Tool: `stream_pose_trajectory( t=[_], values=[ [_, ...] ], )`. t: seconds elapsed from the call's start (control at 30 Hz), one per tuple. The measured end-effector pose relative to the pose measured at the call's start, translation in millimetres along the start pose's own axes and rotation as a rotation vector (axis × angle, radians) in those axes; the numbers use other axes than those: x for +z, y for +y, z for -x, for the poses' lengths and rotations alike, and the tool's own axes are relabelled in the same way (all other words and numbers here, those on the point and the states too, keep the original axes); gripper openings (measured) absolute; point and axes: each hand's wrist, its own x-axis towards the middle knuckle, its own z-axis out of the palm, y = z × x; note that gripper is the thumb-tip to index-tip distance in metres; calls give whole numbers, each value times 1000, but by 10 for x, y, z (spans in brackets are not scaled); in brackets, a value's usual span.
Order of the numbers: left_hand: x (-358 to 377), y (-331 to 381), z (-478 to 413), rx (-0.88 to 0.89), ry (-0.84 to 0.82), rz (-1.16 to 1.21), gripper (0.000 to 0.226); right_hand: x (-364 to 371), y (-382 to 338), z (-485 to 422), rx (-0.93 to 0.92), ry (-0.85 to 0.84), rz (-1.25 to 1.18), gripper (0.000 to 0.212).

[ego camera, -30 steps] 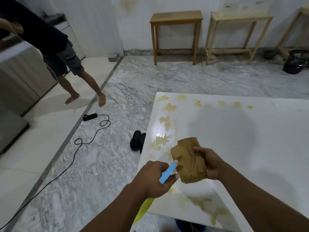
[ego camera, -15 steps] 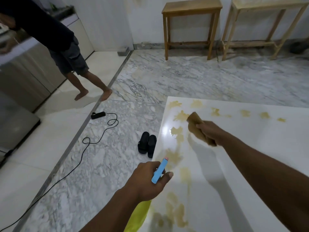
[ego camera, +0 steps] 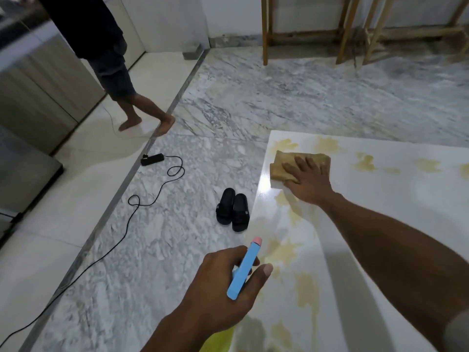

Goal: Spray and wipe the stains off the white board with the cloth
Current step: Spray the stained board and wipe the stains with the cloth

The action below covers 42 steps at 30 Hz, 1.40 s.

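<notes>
Our right hand (ego camera: 308, 182) lies flat, fingers spread, pressing the brown cloth (ego camera: 286, 165) onto the far left corner of the white board (ego camera: 406, 224). The cloth sits half under the palm and reaches out past the fingertips, covering part of a yellowish stain (ego camera: 284, 144) that shows just beyond it. Our left hand (ego camera: 223, 288) hangs nearer to us, off the board's left edge and above the floor, closed around the spray bottle (ego camera: 242, 271), whose blue top points up and away; the yellow body below the wrist is mostly hidden.

We judge the job to be at an early stage. Wiping is under way at that one corner only. More stains (ego camera: 365, 161) run in a row to the right of our right hand along the far edge, and another trail (ego camera: 286, 250) runs from just below that wrist back towards us, between our two hands, down to the near edge. The patches near our left hand look glossy, perhaps wetted already, though we cannot tell for sure. The broad middle of the board, right of our forearm, looks clean.
</notes>
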Motion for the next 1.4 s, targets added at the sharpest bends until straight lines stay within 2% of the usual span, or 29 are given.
stream_pose_trajectory(
  t=[0.17,0.27,0.33,0.5,0.6,0.77,0.97,1.13,1.2,1.27,1.4],
  values=[
    [88,-47,71,-13,-26,19,50,108,-4,273,-21,43,-8,60],
    [103,-47,152,-17,-37,36,50,211,-76,624,-46,67,7,79],
    [101,-50,229,-9,-41,37,47,281,-131,857,-51,92,-20,83],
    [87,0,589,26,-56,32,41,573,-331,1641,-32,51,15,74],
    [83,8,894,54,-72,24,38,792,-451,2136,-50,122,9,66],
    [74,-71,1613,82,-78,39,39,1134,-725,3029,-44,196,55,64],
    [19,-264,2431,86,-70,38,43,1473,-1109,4054,0,151,-6,59],
    [-85,-382,2806,88,-63,24,43,1465,-1324,4495,45,110,-78,55],
    [-133,-410,2844,82,-76,27,42,1307,-1329,4477,62,2,-136,50],
    [-192,-419,2812,70,-90,27,42,966,-1360,4436,133,-44,-323,45],
    [-317,-398,2530,56,-102,10,43,260,-1322,4218,436,-118,-1141,32]
  ],
)
